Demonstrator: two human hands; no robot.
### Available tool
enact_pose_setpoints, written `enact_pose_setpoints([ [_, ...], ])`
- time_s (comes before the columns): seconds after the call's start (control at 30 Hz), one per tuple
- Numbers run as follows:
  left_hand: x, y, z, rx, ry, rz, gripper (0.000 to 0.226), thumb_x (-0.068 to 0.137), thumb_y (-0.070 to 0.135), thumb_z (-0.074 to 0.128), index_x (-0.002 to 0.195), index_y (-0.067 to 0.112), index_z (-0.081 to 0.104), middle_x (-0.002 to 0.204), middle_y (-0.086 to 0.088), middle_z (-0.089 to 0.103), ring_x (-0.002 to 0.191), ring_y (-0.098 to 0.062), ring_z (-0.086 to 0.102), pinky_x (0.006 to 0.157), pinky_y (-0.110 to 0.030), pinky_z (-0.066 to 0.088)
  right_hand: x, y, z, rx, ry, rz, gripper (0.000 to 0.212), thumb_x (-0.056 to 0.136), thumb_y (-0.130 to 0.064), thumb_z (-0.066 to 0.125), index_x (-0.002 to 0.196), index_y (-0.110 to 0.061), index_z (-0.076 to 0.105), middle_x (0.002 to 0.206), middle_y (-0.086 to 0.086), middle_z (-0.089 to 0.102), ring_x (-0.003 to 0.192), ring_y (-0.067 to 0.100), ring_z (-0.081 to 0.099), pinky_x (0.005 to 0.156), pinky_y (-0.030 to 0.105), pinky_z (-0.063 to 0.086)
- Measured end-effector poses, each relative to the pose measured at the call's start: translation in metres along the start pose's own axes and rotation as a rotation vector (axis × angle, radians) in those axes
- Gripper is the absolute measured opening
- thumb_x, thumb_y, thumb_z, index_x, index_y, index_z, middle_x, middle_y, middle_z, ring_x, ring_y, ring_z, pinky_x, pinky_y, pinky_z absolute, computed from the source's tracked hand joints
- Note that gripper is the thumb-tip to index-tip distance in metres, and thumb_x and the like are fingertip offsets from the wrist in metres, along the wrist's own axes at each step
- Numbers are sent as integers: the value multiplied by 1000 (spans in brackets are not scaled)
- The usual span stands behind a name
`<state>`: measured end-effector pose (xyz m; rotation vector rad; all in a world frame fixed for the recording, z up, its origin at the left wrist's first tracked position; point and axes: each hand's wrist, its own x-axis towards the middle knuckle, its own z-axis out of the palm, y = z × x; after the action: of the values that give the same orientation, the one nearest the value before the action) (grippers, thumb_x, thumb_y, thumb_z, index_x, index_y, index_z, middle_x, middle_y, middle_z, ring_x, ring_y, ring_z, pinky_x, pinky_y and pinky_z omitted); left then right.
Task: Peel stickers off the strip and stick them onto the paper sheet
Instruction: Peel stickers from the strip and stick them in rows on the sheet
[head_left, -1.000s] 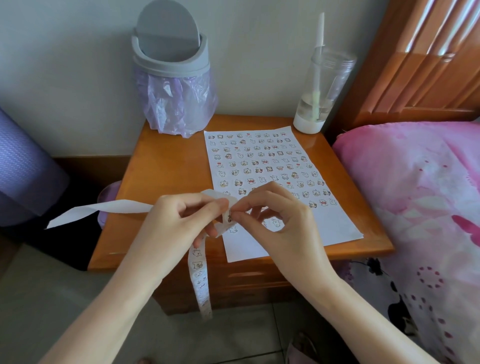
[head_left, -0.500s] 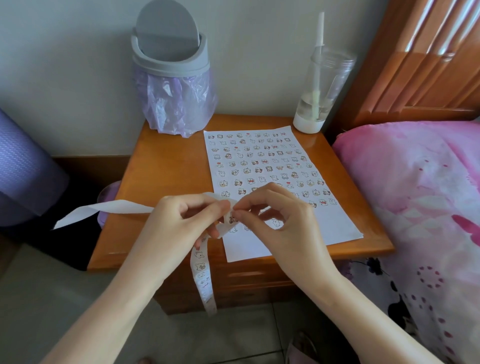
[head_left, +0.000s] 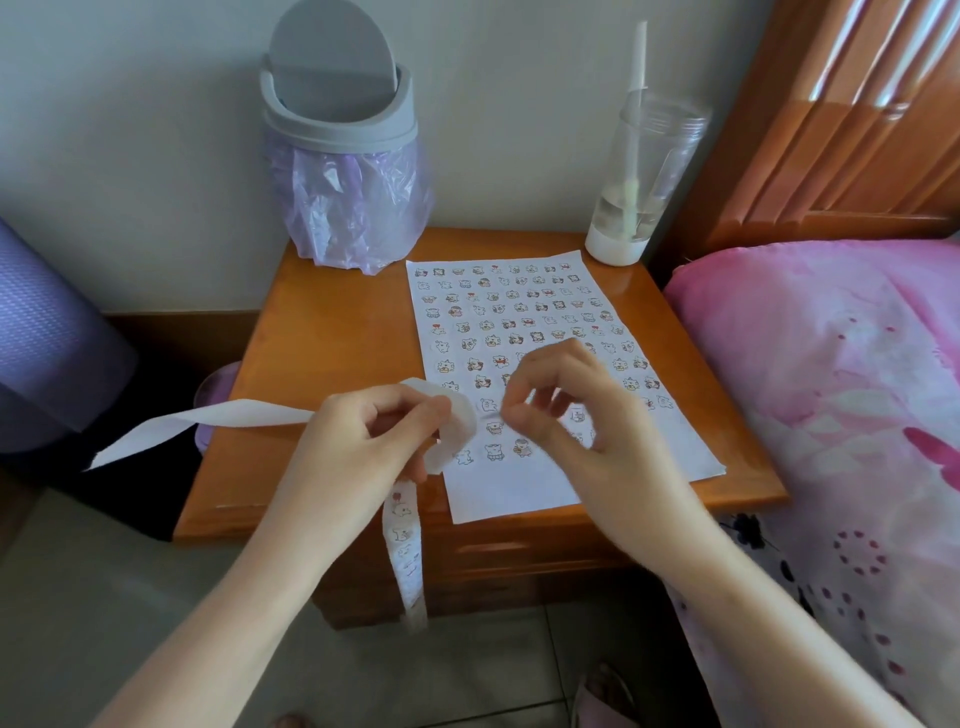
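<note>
**Change.** A moment ago my two hands met at the bend of the strip. Now my right hand (head_left: 587, 415) has drawn off to the right and a small gap shows between them. I judge the peel done and the sticking-down next.

**Left hand** (head_left: 374, 441). Fingers curled round the strip (head_left: 457, 421), holding it just above the table (head_left: 332, 338), at the near left edge of the paper sheet (head_left: 519, 493).

**Right hand.** Thumb and forefinger pinched together over the sheet's lower rows. A pale sliver at the tips I take for the sticker (head_left: 492, 414); it is too small to be sure.

**Strip.** White and narrow, looped over my left fingers. The bare backing trails off to the left past the table edge, and the end with little cartoon figures hangs down in front of the drawer.

**Paper sheet.** Flat on the table, with rows of small stickers filling most of it and the near margin blank.
</note>
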<state>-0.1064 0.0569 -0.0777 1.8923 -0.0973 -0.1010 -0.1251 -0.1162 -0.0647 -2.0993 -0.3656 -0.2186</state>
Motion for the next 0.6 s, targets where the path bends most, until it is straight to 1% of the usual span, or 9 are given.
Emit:
enact_pose_setpoints([
  [0.07,0,-2,1,7,-16,-5,20,89,28,57,75,19,69,43,4,54,37,0,47,39,-6,34,5,3,-21,50,29,72,9,87,-17,61,84,-25,61,87,-10,67,83,6,60,71,17,47],
  [0.13,0,-4,2,30,-37,-4,18,89,31,56,78,25,69,43,3,54,38,0,47,42,-7,36,9,14,-40,21,38,196,6,86,-19,62,83,-24,64,81,-8,70,74,6,61,67,23,48],
  [0.23,-1,-8,4,87,-55,11,16,89,35,55,80,31,68,44,2,56,42,-3,51,48,-13,42,10,34,-63,-46,1,390,7,86,-16,63,83,-21,66,75,-7,67,57,-3,54,59,17,48],
  [0.3,0,-9,5,124,-63,15,15,89,36,55,81,31,67,44,4,55,43,-3,52,48,-12,43,9,42,-72,-70,-32,460,6,86,-16,63,84,-19,68,75,-6,68,51,-5,51,55,13,49],
  [0.4,1,-11,7,164,-66,23,15,89,37,54,81,33,66,43,4,55,43,-4,52,47,-10,42,7,52,-77,-111,-78,509,6,86,-17,64,84,-16,69,70,-6,66,48,-6,50,52,8,45],
  [0.53,0,-13,9,206,-61,49,20,90,37,54,72,34,63,45,1,57,44,-8,54,55,-21,48,8,60,-79,-123,-94,532,7,85,-19,65,84,-14,70,74,2,68,47,-3,49,54,13,46],
  [0.57,0,-13,9,211,-59,52,21,90,36,54,71,34,62,45,1,57,44,-8,55,55,-19,48,9,62,-79,-119,-93,533,7,85,-18,65,85,-14,70,75,3,68,47,-2,49,54,14,46],
  [0.6,0,-13,10,214,-57,55,21,90,36,54,70,34,61,45,1,57,44,-7,55,52,-14,46,9,64,-79,-120,-91,531,6,85,-18,65,85,-14,70,76,4,69,48,-2,49,54,14,45],
])
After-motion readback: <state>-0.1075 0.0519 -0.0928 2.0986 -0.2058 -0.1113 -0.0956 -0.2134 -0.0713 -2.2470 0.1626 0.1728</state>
